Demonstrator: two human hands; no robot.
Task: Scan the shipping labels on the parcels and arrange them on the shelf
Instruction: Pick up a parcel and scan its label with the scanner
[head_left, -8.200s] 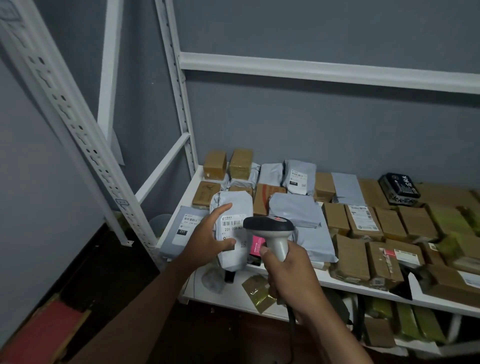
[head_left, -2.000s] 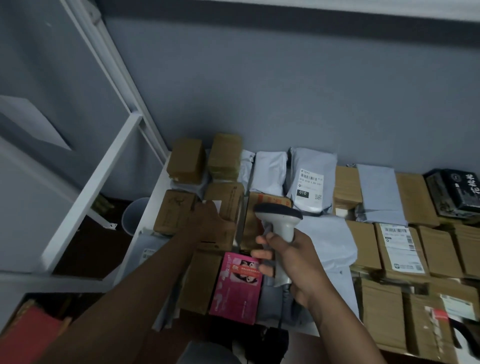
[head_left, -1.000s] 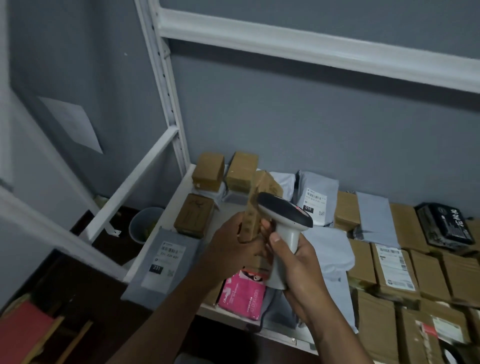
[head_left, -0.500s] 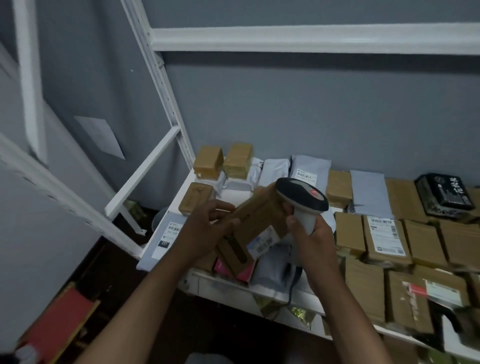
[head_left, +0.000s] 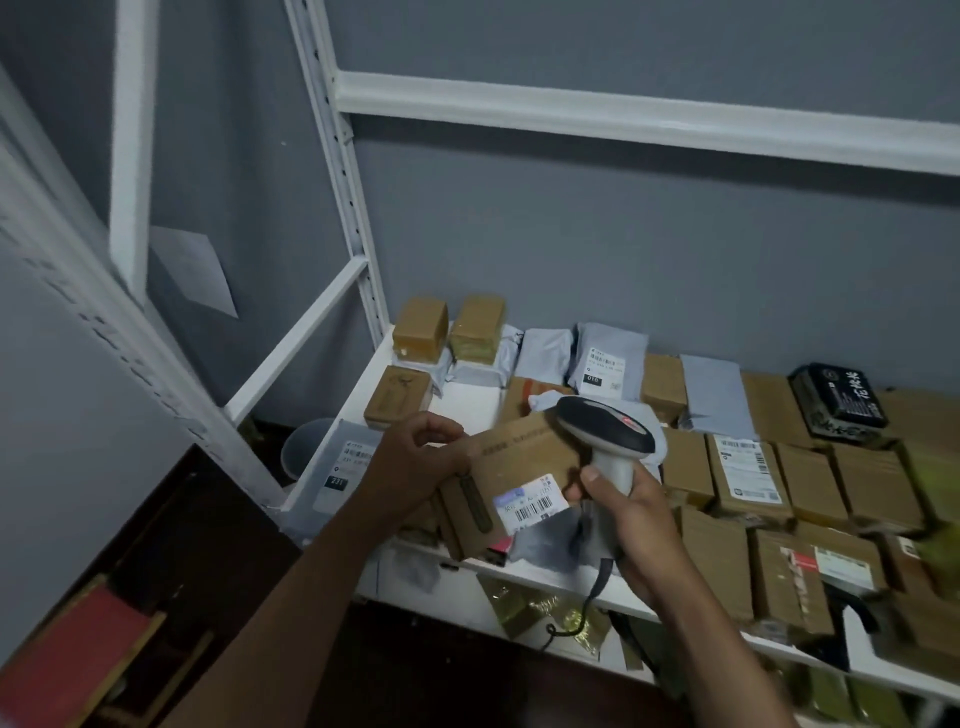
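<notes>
— Above the shelf (head_left: 470, 400), where was the parcel (head_left: 514, 478)?
— The left hand (head_left: 415, 467) gripped it there, fingers clamped on its edge.
— And the right hand (head_left: 631, 512)?
— Its fingers were closed around the scanner (head_left: 605, 436), beside the label (head_left: 530, 504).

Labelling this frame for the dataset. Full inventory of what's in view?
held box: one, brown, barcode label facing camera, above shelf's front edge
scanner: one, grey and black, corded, right of held box
shelf: one, white, against grey wall
boxes: many, brown, across shelf, thickest to the right
mailers: several, grey, shelf's back and left
black pack: one, back right
bin: one, pale, on floor left of shelf
left hand: grips held box's left end
right hand: grips scanner handle
</notes>
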